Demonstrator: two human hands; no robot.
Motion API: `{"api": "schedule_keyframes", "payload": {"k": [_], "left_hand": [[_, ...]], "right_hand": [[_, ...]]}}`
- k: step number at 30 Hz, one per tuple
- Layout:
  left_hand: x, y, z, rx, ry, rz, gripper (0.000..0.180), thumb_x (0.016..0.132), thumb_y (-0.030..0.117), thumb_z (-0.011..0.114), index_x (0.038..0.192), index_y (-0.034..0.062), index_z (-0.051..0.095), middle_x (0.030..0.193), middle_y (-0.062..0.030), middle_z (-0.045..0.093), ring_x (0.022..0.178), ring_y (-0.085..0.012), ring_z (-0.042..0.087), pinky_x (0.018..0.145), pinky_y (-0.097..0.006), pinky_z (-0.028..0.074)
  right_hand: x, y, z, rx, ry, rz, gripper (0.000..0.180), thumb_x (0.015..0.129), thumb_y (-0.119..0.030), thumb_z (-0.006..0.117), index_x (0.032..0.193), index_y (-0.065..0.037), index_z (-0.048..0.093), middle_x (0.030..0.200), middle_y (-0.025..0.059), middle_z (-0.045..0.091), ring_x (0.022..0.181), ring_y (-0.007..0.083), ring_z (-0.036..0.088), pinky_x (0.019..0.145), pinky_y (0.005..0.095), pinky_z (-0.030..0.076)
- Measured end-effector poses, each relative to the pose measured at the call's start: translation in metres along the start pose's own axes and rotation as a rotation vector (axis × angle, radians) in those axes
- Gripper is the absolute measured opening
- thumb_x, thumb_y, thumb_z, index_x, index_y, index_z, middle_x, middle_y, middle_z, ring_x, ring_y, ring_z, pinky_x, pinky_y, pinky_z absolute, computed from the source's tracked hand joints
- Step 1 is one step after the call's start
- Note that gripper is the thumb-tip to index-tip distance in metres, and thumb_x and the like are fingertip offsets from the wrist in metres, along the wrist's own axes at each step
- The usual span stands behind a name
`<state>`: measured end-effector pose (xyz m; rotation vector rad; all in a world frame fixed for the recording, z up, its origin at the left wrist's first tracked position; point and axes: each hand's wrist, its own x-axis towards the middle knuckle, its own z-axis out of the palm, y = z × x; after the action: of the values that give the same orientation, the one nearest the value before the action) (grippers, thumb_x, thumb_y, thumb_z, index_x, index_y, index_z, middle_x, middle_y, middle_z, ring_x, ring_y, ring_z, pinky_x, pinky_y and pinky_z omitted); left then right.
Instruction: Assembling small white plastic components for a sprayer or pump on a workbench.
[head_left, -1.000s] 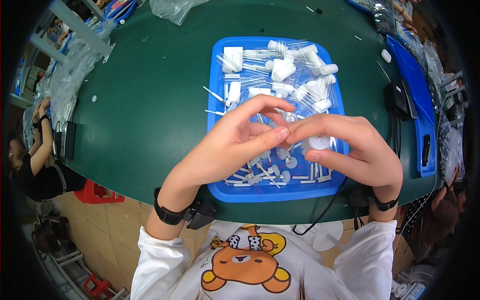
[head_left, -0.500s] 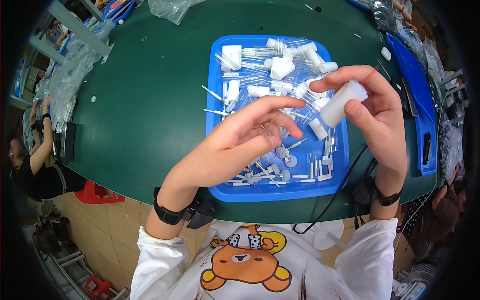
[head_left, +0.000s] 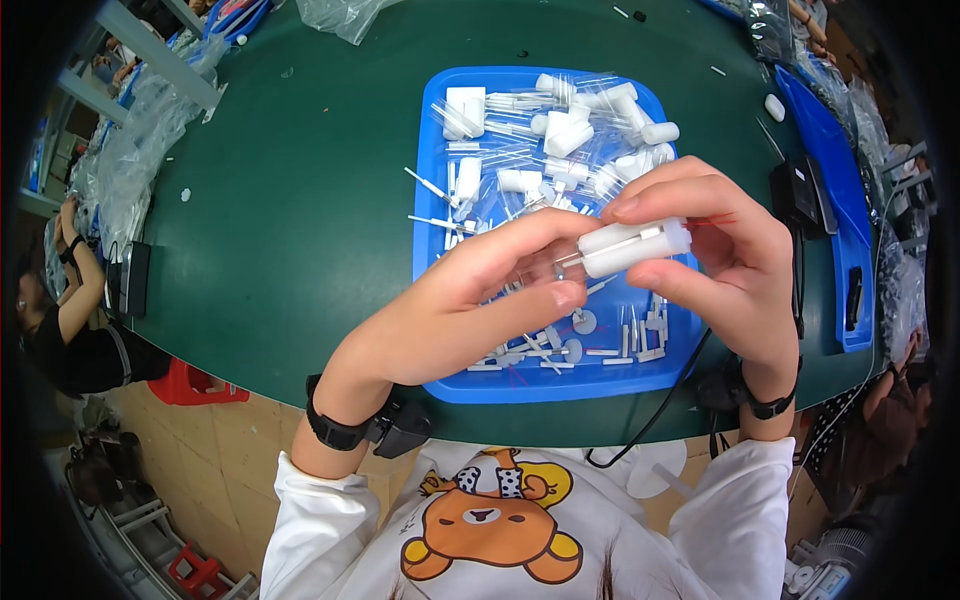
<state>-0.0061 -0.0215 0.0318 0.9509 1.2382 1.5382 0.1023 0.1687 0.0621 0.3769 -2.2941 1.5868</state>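
Two hands, left hand (head_left: pixel 470 305) and right hand (head_left: pixel 730 255), hold one white tube (head_left: pixel 632 247).

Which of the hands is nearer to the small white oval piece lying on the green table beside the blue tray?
Right. The right hand is just below the white oval piece; the left hand is farther, across the blue tray.

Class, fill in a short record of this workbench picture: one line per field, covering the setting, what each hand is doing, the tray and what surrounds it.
setting: green table, seen from above
left hand: fingertips pinch a thin clear stem at the end of the white tube
right hand: grips a white plastic tube, held level above the tray
tray: blue tray with loose white caps and clear stems
wrists: dark band on each
surroundings: clear plastic bags at the left, second blue tray at the right, another person at the far left edge
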Motion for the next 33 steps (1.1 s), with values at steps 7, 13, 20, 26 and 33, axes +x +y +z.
{"api": "schedule_keyframes", "payload": {"k": [7,13,20,26,33], "left_hand": [[0.001,-0.003,-0.001,0.22,0.011,0.002,0.039,0.088,0.009,0.062,0.124,-0.0012,0.049,0.098,-0.0006,0.055,0.084,-0.0072,0.049,0.071,-0.022,0.041],[0.003,0.001,-0.004,0.555,0.008,0.048,0.025,0.086,0.01,0.064,0.108,0.0003,0.057,0.086,-0.0011,0.056,0.074,-0.0076,0.049,0.064,-0.023,0.041],[-0.001,0.004,0.0,0.396,-0.01,-0.08,0.026,0.087,0.009,0.061,0.111,0.0,0.054,0.094,-0.0028,0.058,0.081,-0.0081,0.053,0.068,-0.024,0.044],[0.0,-0.01,0.002,0.284,0.036,0.065,0.02,0.089,0.014,0.06,0.102,0.0013,0.053,0.078,-0.0031,0.052,0.066,-0.0088,0.045,0.058,-0.024,0.038],[0.003,-0.003,-0.001,-0.142,-0.126,-0.137,0.054,0.096,0.037,0.042,0.128,-0.0058,0.044,0.091,-0.0088,0.058,0.084,-0.0138,0.056,0.07,-0.025,0.043]], "right_hand": [[-0.003,-0.001,0.0,-0.219,-0.032,0.042,0.028,0.072,0.007,0.07,0.099,0.003,0.061,0.099,0.0141,0.062,0.094,0.0213,0.06,0.082,0.0307,0.047],[-0.001,-0.001,0.01,-0.249,-0.062,-0.041,0.024,0.073,0.008,0.069,0.096,0.004,0.061,0.097,0.0136,0.062,0.091,0.0206,0.06,0.08,0.0294,0.048],[-0.008,0.001,0.023,-0.046,0.076,0.037,0.026,0.072,0.008,0.071,0.096,0.004,0.062,0.096,0.0142,0.063,0.091,0.021,0.061,0.081,0.0297,0.049],[-0.007,0.005,0.022,-0.143,0.02,-0.01,0.03,0.07,0.007,0.073,0.098,0.004,0.064,0.099,0.0142,0.064,0.093,0.0208,0.06,0.081,0.0297,0.047],[-0.001,0.006,0.016,-0.145,0.001,-0.014,0.043,0.079,-0.011,0.068,0.118,0.005,0.057,0.11,0.015,0.06,0.1,0.0202,0.056,0.087,0.0306,0.042]]}}
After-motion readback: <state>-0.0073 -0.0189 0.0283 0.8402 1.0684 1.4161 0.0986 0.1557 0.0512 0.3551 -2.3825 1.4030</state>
